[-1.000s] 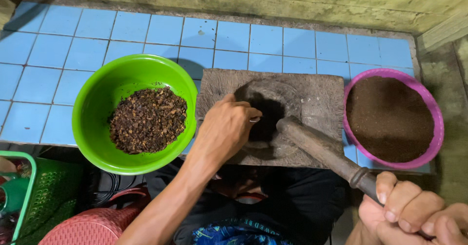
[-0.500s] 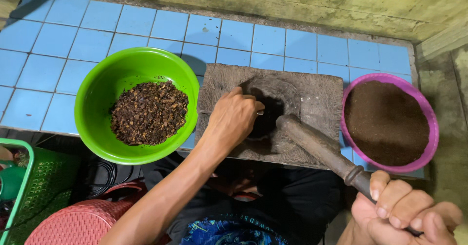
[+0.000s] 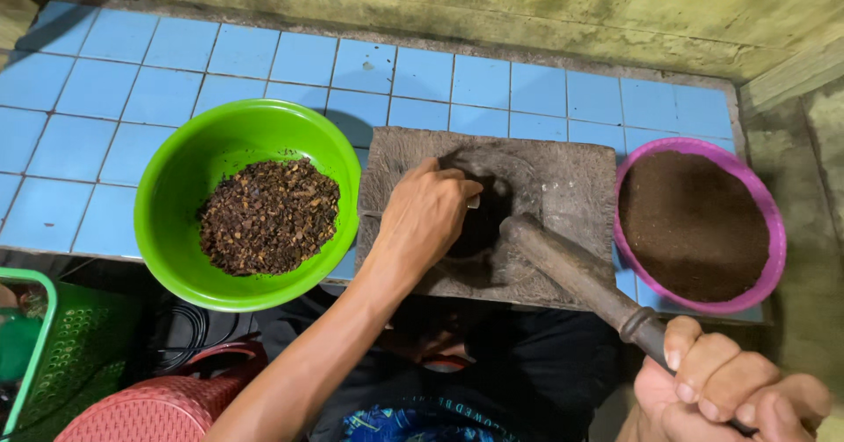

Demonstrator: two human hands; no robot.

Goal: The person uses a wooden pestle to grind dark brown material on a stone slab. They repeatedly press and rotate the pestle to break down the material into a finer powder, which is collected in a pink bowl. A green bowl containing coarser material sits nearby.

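Two bowls flank your work, one on each side of the stone block. Far left, bottom corner: green plastic basket (image 3: 35, 354), with a red woven basket (image 3: 167, 411) just beside it, both below the counter edge. Next, green bowl (image 3: 176, 196) sits on the blue tiled counter (image 3: 105, 99), hanging slightly over the front edge; it holds a heap of coarse dark brown bits (image 3: 268, 216) piled toward the right half. Bowl rim is touching or nearly touching the left edge of the stone block (image 3: 571, 178). Your left hand (image 3: 426, 213) comes up from the bottom centre and rests over the dark hollow (image 3: 483, 222) in the middle of the block, fingers curled and pinched together at the hollow's left rim; something small and pale shows at the fingertips, but you can't tell from this view what it is or whether it's gripped. Long pestle (image 3: 571, 270) runs diagonally, thick end sitting at the right rim of the hollow, just beside your left fingers, handle sloping down to the lower right. Your right hand (image 3: 730, 389) is clenched around the thin end of that handle, off the counter, bottom right corner. Right of the block, pink bowl (image 3: 767, 209) sits on the tiles, close against the block, filled almost level with fine dark brown powder (image 3: 694, 222).
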